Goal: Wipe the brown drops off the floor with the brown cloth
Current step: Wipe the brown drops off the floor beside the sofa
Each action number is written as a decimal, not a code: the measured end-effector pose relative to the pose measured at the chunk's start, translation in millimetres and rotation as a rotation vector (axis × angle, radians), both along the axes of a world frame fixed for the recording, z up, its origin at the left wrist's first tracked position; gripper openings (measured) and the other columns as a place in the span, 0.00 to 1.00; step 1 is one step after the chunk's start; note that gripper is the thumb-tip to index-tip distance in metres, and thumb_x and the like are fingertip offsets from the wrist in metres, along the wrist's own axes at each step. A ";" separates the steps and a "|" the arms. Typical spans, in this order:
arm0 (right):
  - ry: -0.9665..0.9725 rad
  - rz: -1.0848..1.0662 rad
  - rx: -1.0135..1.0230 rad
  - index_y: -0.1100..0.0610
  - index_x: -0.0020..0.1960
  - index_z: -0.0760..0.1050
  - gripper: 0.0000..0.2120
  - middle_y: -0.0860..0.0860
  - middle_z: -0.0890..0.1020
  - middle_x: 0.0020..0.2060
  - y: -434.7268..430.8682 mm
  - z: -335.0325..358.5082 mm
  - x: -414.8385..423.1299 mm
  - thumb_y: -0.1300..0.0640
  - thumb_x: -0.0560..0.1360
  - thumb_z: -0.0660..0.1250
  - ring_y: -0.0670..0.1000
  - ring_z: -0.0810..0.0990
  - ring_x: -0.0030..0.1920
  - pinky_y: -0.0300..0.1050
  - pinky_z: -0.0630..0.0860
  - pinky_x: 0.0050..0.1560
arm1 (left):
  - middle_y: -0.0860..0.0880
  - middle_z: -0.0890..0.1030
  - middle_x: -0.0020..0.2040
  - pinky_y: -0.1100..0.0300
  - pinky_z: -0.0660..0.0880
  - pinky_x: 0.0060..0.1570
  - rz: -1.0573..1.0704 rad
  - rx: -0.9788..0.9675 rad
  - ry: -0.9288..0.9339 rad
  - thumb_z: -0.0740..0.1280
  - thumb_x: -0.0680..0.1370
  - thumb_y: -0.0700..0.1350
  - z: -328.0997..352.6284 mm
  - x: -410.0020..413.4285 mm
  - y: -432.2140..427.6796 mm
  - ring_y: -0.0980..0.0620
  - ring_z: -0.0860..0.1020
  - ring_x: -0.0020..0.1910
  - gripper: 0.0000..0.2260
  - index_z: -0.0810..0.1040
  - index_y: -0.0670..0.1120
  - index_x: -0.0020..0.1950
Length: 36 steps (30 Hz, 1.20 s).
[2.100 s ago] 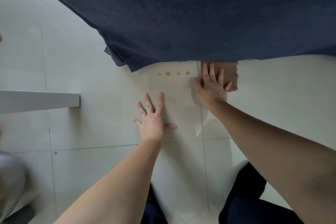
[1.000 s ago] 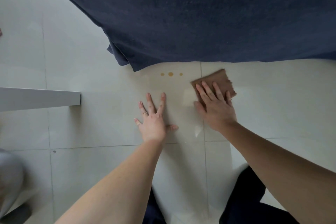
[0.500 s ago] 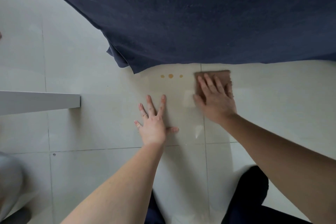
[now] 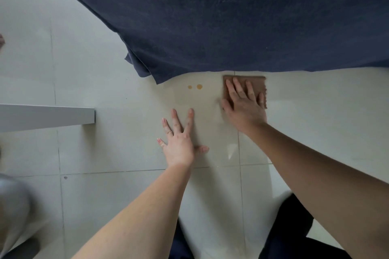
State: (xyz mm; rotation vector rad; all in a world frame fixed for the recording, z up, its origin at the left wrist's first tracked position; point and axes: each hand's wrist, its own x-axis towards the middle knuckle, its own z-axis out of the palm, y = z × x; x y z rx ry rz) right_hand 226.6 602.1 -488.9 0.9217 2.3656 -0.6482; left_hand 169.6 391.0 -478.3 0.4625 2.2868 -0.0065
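One drop fewer than half a second ago: two brown drops point(image 4: 195, 87) are left on the pale tiled floor point(image 4: 105, 153). One brown cloth point(image 4: 255, 84) is pressed flat under the spread right hand point(image 4: 244, 105) (nothing gripped), just right of the drops. The left hand point(image 4: 180, 139) is laid open, empty. Dark blue fabric point(image 4: 210, 17) hangs above.
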 end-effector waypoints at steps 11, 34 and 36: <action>-0.018 0.110 0.011 0.38 0.85 0.37 0.33 0.37 0.41 0.84 4.0 5.7 22.0 0.32 0.83 0.41 0.52 0.39 0.85 0.64 0.39 0.83 | 0.52 0.30 0.84 0.26 0.54 0.77 0.063 0.081 -0.002 0.79 0.71 0.60 7.1 -1.7 -5.4 0.40 0.35 0.84 0.59 0.33 0.69 0.81; 0.018 0.289 0.020 0.38 0.85 0.39 0.32 0.37 0.43 0.85 -13.9 5.4 9.7 0.33 0.84 0.42 0.51 0.40 0.85 0.63 0.42 0.83 | 0.52 0.26 0.83 0.23 0.56 0.73 0.078 -0.020 -0.017 0.79 0.67 0.65 2.4 -10.2 -14.8 0.39 0.33 0.83 0.63 0.29 0.68 0.80; 0.007 0.159 0.030 0.38 0.85 0.40 0.32 0.37 0.43 0.85 -6.1 2.3 -7.1 0.33 0.84 0.42 0.52 0.40 0.85 0.62 0.39 0.83 | 0.52 0.26 0.83 0.23 0.55 0.73 0.075 -0.026 -0.015 0.79 0.67 0.65 3.4 -10.3 -14.1 0.38 0.33 0.83 0.63 0.29 0.68 0.80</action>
